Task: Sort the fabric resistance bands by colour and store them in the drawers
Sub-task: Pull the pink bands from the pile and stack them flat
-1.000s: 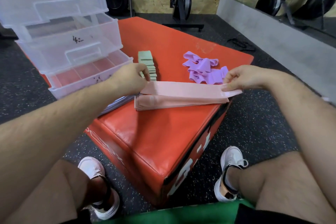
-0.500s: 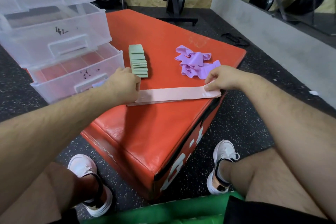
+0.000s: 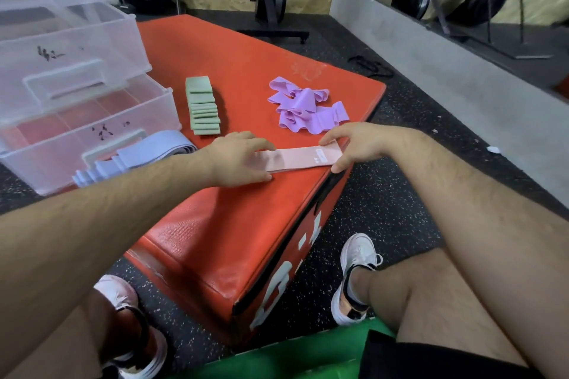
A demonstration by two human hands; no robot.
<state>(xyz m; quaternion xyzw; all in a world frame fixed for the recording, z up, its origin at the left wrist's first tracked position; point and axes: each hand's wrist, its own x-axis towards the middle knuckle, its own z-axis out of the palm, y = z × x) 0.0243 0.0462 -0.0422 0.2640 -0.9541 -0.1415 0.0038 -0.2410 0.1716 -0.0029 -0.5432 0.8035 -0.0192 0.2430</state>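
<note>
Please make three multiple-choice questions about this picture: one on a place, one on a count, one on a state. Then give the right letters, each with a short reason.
1. Where is the stack of green bands? A. On the red box, between the drawers and the purple bands. B. On the floor. C. On a knee.
2. How many band colours lie outside the drawers? A. Two. B. Four. C. Six.
3. How does the pink band lie? A. Flat on the box, the left hand on one end, the right hand at the other. B. Rolled up. C. Hanging from a drawer.
Answers: 1 A, the stack sits on the box top. 2 B, green, purple, pink and the light blue bands. 3 A, it is spread flat between both hands.
</note>
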